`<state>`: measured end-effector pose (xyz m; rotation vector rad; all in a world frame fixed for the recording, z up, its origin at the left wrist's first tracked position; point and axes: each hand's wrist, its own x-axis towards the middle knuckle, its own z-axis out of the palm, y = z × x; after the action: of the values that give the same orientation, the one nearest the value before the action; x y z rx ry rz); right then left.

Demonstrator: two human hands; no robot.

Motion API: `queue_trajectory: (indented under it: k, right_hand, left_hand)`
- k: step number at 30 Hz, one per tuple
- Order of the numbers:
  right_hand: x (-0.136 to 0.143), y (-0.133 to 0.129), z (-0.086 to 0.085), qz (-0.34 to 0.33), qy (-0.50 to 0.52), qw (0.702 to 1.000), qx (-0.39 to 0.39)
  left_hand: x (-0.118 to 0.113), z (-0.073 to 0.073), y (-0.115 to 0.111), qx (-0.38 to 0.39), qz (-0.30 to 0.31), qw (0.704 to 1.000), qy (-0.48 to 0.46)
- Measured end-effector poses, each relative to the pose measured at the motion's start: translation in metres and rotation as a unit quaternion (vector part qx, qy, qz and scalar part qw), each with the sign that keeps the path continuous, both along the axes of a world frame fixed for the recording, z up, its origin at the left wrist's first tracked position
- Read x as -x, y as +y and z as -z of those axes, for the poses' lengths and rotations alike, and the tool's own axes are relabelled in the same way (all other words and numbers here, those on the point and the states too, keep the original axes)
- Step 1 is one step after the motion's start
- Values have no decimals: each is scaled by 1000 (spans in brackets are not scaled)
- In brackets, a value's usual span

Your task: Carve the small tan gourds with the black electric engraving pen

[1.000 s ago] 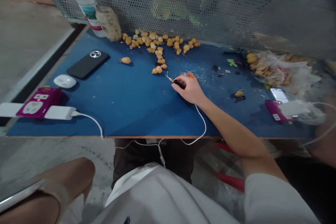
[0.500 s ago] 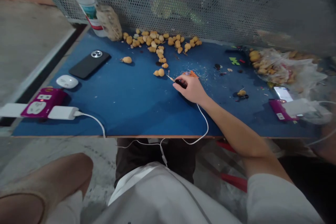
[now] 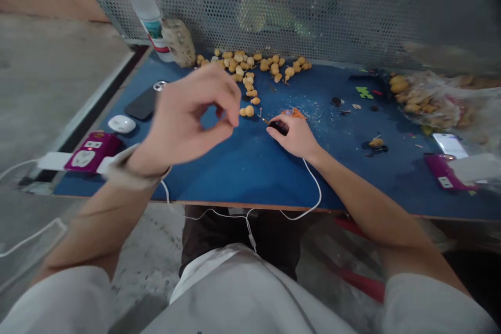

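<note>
Raised over the table's left half, my left hand (image 3: 191,117) curls its fingers round until they meet the thumb; motion blurs it, and anything in the pinch is hidden. My right hand (image 3: 293,135) rests on the table, closed on a black corded handheld tool (image 3: 278,126). Its thin metal tip points left, towards a small tan gourd (image 3: 249,110) lying apart from it. Behind is a heap of similar small gourds (image 3: 274,66) along the mesh. An orange scrap (image 3: 298,114) with pale dust lies just beyond my right hand.
A water bottle (image 3: 151,21) and a filled bag (image 3: 179,44) stand back left. Nearer are a phone (image 3: 140,104), white case (image 3: 121,124) and purple socket block (image 3: 93,152). A plastic bag of gourds (image 3: 426,99) lies right. A white cable (image 3: 319,193) crosses the table's front edge (image 3: 235,204).
My left hand has come up into view over the table, covering the spot of a lone gourd at the left. The right hand keeps its hold on the tool. The view has shifted slightly.
</note>
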<state>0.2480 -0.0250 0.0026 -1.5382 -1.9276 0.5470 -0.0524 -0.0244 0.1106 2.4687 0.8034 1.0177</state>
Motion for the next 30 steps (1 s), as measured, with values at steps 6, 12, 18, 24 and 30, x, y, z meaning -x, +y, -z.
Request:
queue_trajectory:
  k: [6,12,18,24,30]
  right_hand:
    - [-1,0,3,6,-7,1000,-11]
    - [-3,-1,3,0,-25,1000,-16]
    - [-4,-4,1,-14,-6,999,-43]
    - [-1,-11,-3,-34,0,998,-47]
    - [5,-18,-6,-54,0,998,-29]
  left_hand:
    - [-20,66,85,7,-102,987,125]
    - [-38,113,92,4,-103,974,201]
    - [-37,115,84,45,-55,978,196]
    - [-23,120,82,64,9,990,126]
    - [-21,123,78,73,38,992,94]
